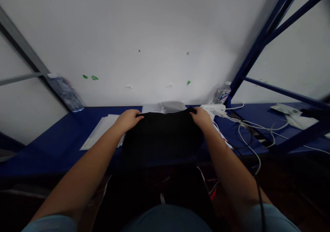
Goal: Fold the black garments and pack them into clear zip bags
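A piece of black cloth [165, 132] is stretched between my two hands over the blue table, its upper edge roughly level. My left hand [130, 119] pinches the cloth's upper left corner between thumb and fingers. At the upper right corner, my right hand [201, 117] grips it the same way. The cloth is so dark that its folds and kind are hard to make out. Its lower part hangs near the table's front edge, where it blends into the shadow above my dark trousers.
White papers [99, 132] lie left on the blue table [59, 139]. Behind the cloth is a clear plastic bag [172, 106]. A power strip [213, 107] with white cables sits right. Plastic bottles stand left [65, 92] and right [222, 93], beside metal frame posts [254, 58].
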`<control>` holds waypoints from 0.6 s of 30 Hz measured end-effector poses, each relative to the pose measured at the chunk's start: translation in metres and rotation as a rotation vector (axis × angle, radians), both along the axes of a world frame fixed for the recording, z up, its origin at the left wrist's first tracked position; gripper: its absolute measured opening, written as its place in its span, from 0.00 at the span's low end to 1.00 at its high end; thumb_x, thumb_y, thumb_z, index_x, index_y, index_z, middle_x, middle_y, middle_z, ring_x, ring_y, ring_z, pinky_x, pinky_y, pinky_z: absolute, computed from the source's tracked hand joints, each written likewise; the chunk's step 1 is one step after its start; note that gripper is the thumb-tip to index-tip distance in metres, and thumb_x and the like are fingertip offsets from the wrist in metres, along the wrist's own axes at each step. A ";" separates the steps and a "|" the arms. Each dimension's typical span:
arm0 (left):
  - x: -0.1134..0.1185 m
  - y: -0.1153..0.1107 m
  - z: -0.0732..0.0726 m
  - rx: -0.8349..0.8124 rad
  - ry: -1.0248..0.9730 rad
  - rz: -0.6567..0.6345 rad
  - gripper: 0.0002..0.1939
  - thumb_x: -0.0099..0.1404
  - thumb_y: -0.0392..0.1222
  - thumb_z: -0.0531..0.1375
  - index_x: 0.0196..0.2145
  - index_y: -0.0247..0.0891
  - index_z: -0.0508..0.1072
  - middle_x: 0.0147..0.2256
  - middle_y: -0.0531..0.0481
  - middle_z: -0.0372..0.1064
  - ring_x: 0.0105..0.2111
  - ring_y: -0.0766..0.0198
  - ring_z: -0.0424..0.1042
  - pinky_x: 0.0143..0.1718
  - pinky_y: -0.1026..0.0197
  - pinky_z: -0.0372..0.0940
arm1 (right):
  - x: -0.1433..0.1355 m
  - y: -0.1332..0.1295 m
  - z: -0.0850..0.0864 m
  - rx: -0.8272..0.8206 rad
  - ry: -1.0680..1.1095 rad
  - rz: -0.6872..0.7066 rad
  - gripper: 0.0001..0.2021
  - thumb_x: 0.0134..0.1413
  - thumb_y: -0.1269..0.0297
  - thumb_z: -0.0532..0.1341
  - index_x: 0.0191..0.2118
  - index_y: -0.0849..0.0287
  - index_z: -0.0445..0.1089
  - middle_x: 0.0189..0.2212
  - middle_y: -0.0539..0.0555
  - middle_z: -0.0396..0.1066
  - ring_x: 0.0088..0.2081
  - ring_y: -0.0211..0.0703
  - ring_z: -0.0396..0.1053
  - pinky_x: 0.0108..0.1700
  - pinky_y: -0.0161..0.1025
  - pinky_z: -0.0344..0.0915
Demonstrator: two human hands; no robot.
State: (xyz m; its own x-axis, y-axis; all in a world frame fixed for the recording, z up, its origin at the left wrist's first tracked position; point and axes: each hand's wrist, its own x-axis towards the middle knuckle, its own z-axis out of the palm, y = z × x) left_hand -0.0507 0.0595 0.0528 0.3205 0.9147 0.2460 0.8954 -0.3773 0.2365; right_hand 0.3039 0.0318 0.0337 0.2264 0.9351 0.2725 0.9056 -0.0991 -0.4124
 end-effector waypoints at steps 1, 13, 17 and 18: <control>0.002 0.004 -0.005 -0.018 0.021 0.008 0.14 0.67 0.50 0.57 0.36 0.39 0.78 0.37 0.42 0.79 0.38 0.49 0.77 0.40 0.52 0.71 | -0.002 0.004 -0.002 -0.052 -0.042 0.005 0.14 0.62 0.65 0.59 0.50 0.63 0.75 0.44 0.64 0.78 0.46 0.54 0.75 0.48 0.45 0.67; 0.000 -0.058 -0.031 -0.007 0.190 -0.424 0.26 0.69 0.43 0.56 0.63 0.36 0.66 0.64 0.41 0.64 0.62 0.51 0.66 0.62 0.50 0.62 | -0.019 -0.061 -0.020 -0.020 -0.372 0.559 0.23 0.59 0.66 0.60 0.60 0.61 0.70 0.58 0.62 0.70 0.58 0.54 0.67 0.60 0.49 0.62; 0.000 -0.055 -0.036 0.011 0.200 -0.339 0.28 0.64 0.31 0.53 0.61 0.39 0.69 0.60 0.44 0.70 0.58 0.53 0.71 0.58 0.50 0.67 | -0.019 -0.059 -0.024 -0.011 -0.375 0.520 0.21 0.58 0.75 0.55 0.55 0.61 0.74 0.56 0.60 0.73 0.55 0.51 0.69 0.59 0.46 0.63; 0.001 -0.055 -0.033 0.011 0.196 -0.328 0.27 0.64 0.31 0.52 0.60 0.39 0.69 0.59 0.44 0.71 0.57 0.53 0.72 0.57 0.50 0.68 | -0.018 -0.059 -0.024 0.008 -0.369 0.512 0.20 0.58 0.76 0.55 0.53 0.61 0.75 0.54 0.59 0.74 0.54 0.50 0.70 0.59 0.46 0.63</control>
State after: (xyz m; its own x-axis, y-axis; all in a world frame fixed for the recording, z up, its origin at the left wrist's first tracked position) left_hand -0.0500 0.0046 0.0195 0.6381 0.7531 0.1600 0.7542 -0.6532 0.0667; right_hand 0.2856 -0.0272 0.0102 -0.3599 0.8974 0.2550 0.9200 0.3868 -0.0627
